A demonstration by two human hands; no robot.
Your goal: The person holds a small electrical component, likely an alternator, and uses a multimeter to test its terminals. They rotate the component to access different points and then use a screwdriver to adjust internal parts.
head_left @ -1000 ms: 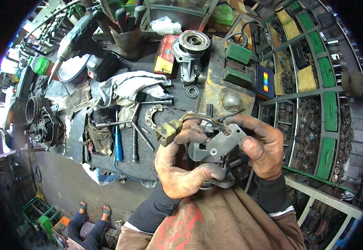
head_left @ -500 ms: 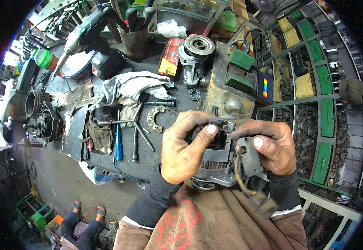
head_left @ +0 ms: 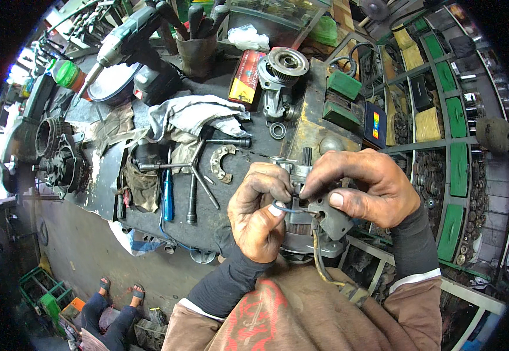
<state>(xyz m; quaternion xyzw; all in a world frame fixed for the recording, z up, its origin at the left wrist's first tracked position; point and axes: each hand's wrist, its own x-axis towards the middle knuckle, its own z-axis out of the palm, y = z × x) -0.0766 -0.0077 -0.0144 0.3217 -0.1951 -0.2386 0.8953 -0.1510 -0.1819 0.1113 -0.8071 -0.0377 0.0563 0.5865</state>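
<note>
Both hands' grip (head_left: pixel 294 199) pinches a wire (head_left: pixel 283 206) atop the alternator (head_left: pixel 301 234).

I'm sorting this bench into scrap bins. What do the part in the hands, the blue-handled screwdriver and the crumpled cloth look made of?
The part held by both hands looks like dull grey cast metal, probably aluminium. The screwdriver seems to have a glossy blue plastic handle; its shaft is hard to see. The cloth looks like soft, grimy woven fabric, folded and creased.

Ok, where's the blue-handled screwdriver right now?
In the head view the blue-handled screwdriver lies on the dark workbench, left of the left hand, between a crumpled rag and a long socket wrench.
</note>
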